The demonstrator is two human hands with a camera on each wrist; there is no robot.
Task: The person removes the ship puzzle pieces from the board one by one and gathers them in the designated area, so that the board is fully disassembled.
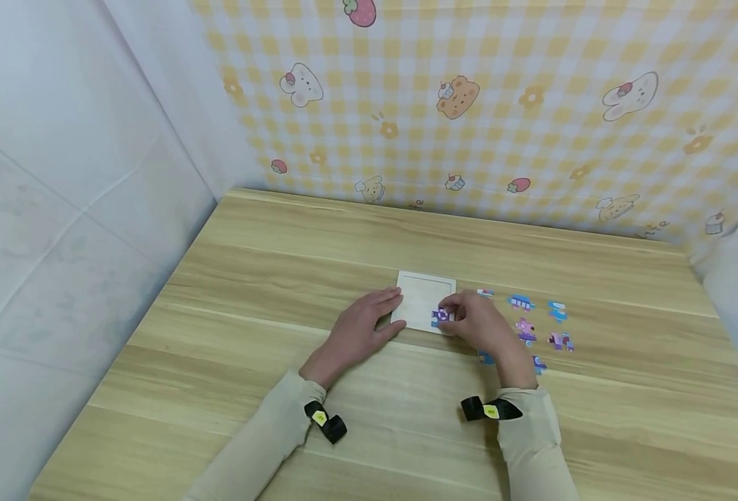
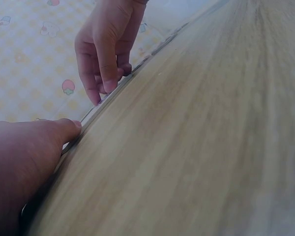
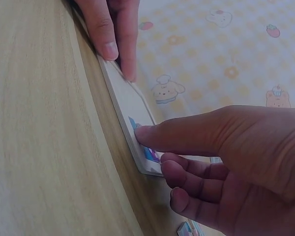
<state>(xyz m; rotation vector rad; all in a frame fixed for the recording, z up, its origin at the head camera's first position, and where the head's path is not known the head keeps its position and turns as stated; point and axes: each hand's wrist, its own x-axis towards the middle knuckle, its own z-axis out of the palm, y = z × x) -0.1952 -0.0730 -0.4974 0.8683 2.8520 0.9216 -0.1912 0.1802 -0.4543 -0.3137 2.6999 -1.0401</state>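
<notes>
A square white puzzle tray point(image 1: 415, 300) with a raised rim lies on the wooden table. In its lower right corner is a purple and blue jigsaw piece point(image 1: 438, 318). My right hand point(image 1: 483, 327) pinches this piece with its fingertips; in the right wrist view the thumb lies on the piece point(image 3: 149, 153), and the forefinger is mostly hidden behind it. My left hand point(image 1: 361, 325) rests against the tray's left edge, fingers extended and thumb near the lower left corner. The left wrist view shows that thumb point(image 2: 66, 130) at the tray's edge.
Several loose jigsaw pieces lie right of the tray, among them a blue one point(image 1: 521, 303), a pink and purple one point(image 1: 525, 330) and another point(image 1: 560, 341). Some are partly covered by my right forearm. A yellow checked cloth point(image 1: 406, 104) hangs behind the table point(image 1: 269, 243).
</notes>
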